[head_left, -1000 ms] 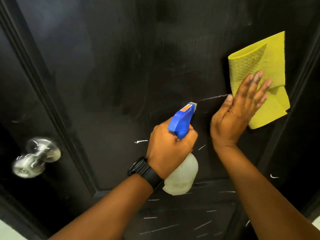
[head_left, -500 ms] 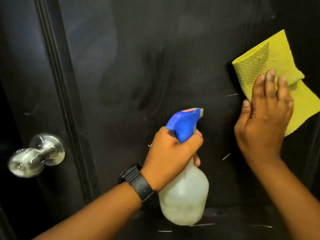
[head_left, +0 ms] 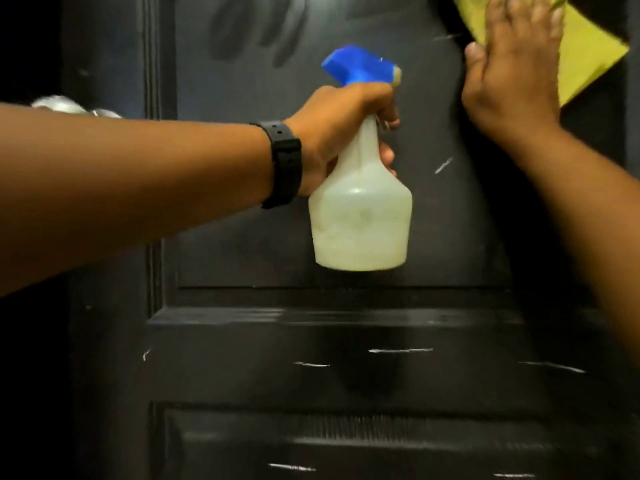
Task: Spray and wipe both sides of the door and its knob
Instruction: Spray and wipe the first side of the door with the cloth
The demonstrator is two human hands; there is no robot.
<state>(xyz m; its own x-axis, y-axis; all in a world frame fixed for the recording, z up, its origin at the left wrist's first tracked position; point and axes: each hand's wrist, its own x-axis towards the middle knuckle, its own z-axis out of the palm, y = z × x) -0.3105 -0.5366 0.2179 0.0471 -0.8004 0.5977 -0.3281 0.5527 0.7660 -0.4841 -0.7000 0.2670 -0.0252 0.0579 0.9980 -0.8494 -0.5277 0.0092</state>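
The spray bottle (head_left: 360,220) is held up in front of the dark door (head_left: 242,209) by the left hand (head_left: 343,133), its grip clamped round the narrow neck just under the blue trigger head (head_left: 356,69), a finger (head_left: 389,122) seen hooked at the trigger; over on the right, the yellow cloth (head_left: 585,64) is pressed flat to the upper panel (head_left: 263,109) by the right hand (head_left: 512,74), its grip spread apart, fingers (head_left: 512,19) straight, nothing pinched. The bottle is judged light plastic, stiff at the neck but likely to give if squeezed at the belly; how full it is cannot be read through the cloudy wall, so its weight is left open, and the neck is reckoned the place to be taken, the trigger being reached from there. The cloth is taken to be soft, thin and limp, best worked under a flat palm so that it is not bunched, and a wet glossy door may prove slippery beneath it. The knob (head_left: 59,102) is all but hidden behind the left forearm (head_left: 138,174), only a blurred metal sliver being shown at the left edge. The cloth's top is cut off by the upper edge and the right fingers are smeared by blur. The door's other side is not shown, and whether the pale streaks (head_left: 398,350) lower down are scratches or spray cannot be told
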